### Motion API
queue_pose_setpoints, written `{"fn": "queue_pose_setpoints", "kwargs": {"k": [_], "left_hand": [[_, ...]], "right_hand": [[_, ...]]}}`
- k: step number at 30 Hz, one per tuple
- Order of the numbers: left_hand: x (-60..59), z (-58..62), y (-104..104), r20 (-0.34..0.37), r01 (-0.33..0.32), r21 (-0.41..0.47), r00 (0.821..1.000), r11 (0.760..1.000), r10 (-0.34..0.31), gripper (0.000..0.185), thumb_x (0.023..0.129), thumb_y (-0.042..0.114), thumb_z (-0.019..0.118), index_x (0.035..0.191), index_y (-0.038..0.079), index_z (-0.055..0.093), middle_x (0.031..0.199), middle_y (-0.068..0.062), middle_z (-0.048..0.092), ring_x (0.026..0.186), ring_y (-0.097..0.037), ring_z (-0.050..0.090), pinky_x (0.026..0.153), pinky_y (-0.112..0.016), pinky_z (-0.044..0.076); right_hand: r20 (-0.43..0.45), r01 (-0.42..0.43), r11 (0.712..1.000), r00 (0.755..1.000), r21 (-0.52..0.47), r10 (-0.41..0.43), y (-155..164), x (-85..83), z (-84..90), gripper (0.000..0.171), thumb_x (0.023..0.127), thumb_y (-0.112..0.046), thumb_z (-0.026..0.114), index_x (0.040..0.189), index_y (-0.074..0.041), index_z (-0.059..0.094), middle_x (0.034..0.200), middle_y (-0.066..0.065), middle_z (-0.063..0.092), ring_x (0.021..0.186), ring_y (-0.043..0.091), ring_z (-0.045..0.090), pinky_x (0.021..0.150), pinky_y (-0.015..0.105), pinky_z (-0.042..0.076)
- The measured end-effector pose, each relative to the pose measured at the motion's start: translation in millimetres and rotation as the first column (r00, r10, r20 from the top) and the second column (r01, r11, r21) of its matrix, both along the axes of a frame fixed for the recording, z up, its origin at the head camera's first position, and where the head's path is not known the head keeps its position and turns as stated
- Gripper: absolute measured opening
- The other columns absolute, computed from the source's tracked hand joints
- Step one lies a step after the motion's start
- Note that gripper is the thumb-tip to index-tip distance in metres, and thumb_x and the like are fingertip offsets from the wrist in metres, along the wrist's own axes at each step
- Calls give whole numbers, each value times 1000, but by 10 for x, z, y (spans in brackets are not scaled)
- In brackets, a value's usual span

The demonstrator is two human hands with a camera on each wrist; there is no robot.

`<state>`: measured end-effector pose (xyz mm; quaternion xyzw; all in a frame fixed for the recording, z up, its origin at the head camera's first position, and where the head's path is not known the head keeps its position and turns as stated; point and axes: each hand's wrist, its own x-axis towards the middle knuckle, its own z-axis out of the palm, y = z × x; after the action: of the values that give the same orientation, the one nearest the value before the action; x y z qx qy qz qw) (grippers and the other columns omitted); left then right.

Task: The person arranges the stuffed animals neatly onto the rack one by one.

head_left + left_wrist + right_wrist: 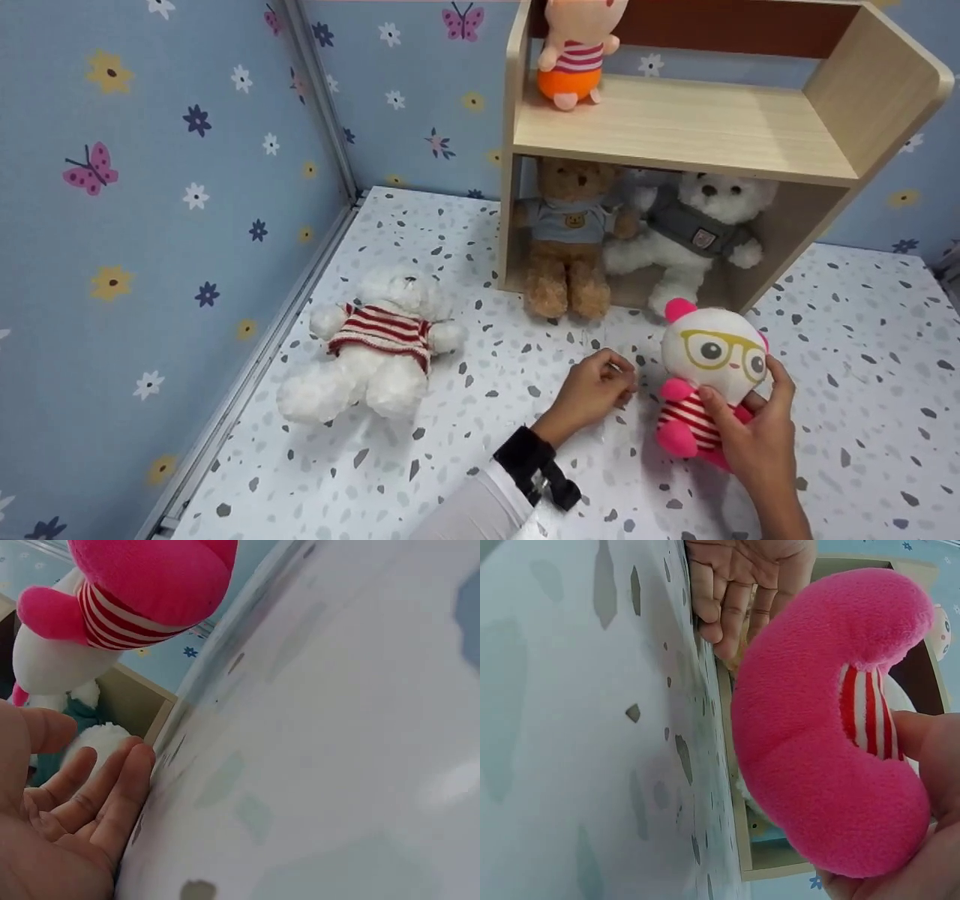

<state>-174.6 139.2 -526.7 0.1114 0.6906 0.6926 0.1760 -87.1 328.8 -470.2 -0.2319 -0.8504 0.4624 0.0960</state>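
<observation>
1. Shelf point(675, 127) holds three plush toys already.
2. Right hand point(757, 442) grips pink panda plush point(709, 375) on the table point(480, 450), unshelved.
3. Left hand point(592, 390) rests loosely curled, empty; white bear point(375, 345) remains.

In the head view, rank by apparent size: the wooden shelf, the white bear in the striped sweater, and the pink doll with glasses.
1. wooden shelf, largest by far.
2. white bear in the striped sweater.
3. pink doll with glasses, smallest, though partly covered by the right hand.
</observation>
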Motion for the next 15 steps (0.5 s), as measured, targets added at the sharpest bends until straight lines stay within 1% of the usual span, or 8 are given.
{"fn": "queue_pose_setpoints", "kwargs": {"k": [1, 3, 5, 7, 11, 13, 15], "left_hand": [[-10, -15, -8, -3, 4, 8, 1000, 1000, -4, 4, 91, 18, 64, 94, 16, 63, 84, -12, 70, 72, -24, 69, 63, -30, 58], [-29, -40, -23, -8, 15, 32, 1000, 999, -15, 4, 91, 16, 64, 95, 14, 64, 82, -10, 70, 70, -23, 68, 63, -30, 58], [-39, -60, -40, -15, 24, 59, 1000, 998, -23, 6, 92, 15, 63, 97, 11, 64, 81, -8, 69, 68, -22, 67, 62, -31, 59], [-41, -79, -55, -25, 22, 85, 999, 996, -20, 7, 91, 13, 63, 98, 11, 64, 80, -6, 68, 67, -21, 67, 62, -32, 59], [-22, -114, -82, -46, 17, 120, 999, 993, -12, 10, 90, 12, 64, 100, 11, 63, 80, -2, 65, 66, -19, 64, 61, -34, 59], [-9, -125, -94, -58, 20, 132, 998, 991, -12, 11, 90, 12, 64, 101, 10, 62, 80, -2, 64, 66, -17, 63, 62, -36, 59], [0, -135, -102, -72, 25, 143, 997, 989, -15, 11, 91, 12, 64, 101, 10, 62, 80, -2, 63, 66, -16, 63, 62, -36, 59]], "right_hand": [[-22, 10, 1000, 1000, -4, -10, -13, 4, 4, 93, 83, -45, 71, 149, -40, 6, 130, 18, 60, 93, -4, 62, 70, 9, 51], [-73, 26, 1000, 997, -14, -27, -41, 11, 14, 91, 83, -40, 72, 149, -40, 9, 128, 16, 62, 88, -6, 62, 70, 10, 52], [-119, 41, 999, 992, -25, -44, -72, 19, 33, 90, 83, -35, 73, 148, -39, 11, 125, 15, 63, 85, -5, 64, 68, 12, 54], [-158, 51, 998, 986, -32, -55, -101, 23, 56, 90, 83, -31, 74, 148, -39, 12, 125, 15, 63, 85, -4, 65, 68, 13, 54], [-216, 66, 998, 974, -13, -68, -140, 29, 126, 90, 83, -27, 75, 148, -39, 14, 122, 13, 64, 83, -2, 65, 65, 14, 54], [-259, 67, 998, 964, 7, -63, -150, 25, 166, 90, 83, -25, 76, 148, -39, 16, 117, 9, 66, 81, 1, 66, 63, 15, 54], [-313, 57, 998, 948, 21, -48, -151, 14, 217, 89, 83, -21, 76, 148, -37, 18, 110, 2, 67, 77, 5, 66, 59, 17, 54]]}}
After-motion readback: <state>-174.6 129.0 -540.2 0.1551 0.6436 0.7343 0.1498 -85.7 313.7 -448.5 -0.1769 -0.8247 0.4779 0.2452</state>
